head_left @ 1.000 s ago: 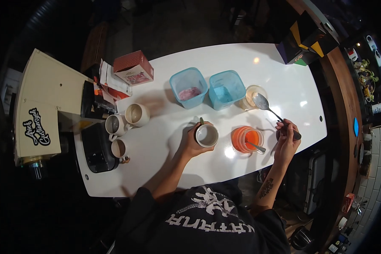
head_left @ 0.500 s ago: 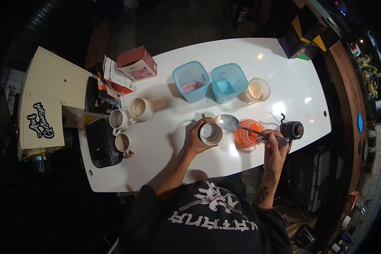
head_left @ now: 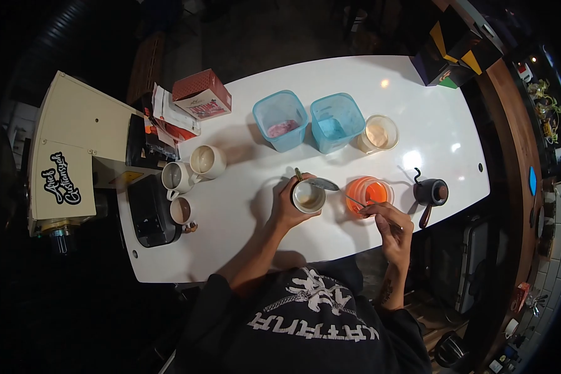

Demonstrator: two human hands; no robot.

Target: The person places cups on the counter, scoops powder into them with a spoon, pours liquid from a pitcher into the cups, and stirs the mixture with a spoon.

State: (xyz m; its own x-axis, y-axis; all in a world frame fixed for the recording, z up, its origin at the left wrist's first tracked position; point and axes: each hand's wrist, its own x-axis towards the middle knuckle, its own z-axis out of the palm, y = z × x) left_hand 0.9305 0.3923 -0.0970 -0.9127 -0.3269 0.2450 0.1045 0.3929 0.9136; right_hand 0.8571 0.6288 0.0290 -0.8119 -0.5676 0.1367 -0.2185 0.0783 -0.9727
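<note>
Wrapped round a light cup (head_left: 310,198), my left hand (head_left: 288,202) keeps it above the white table. Some pale content shows inside. My right hand (head_left: 393,227) is closed on the handle of a large metal spoon (head_left: 323,184), whose bowl is turned on its side over the cup's rim. The handle passes over a jar of orange content (head_left: 364,196), next to my right hand. The small spoon seen there before is hard to make out. Behind the jar stand a jar with beige content (head_left: 378,133) and two blue tubs (head_left: 280,121), one with pink and one with blue content.
Three mugs (head_left: 207,162) stand at the left beside a black device (head_left: 148,215) and a cream machine (head_left: 75,156). A pink box (head_left: 202,93) and packets (head_left: 174,115) lie behind them. A dark spouted pot (head_left: 431,192) stands at the right, a dark box (head_left: 452,53) at the back right.
My right hand has brought the large spoon left from near the beige jar to the cup and turned its bowl sideways. Pale content now shows in the cup. The view has shifted slightly.
</note>
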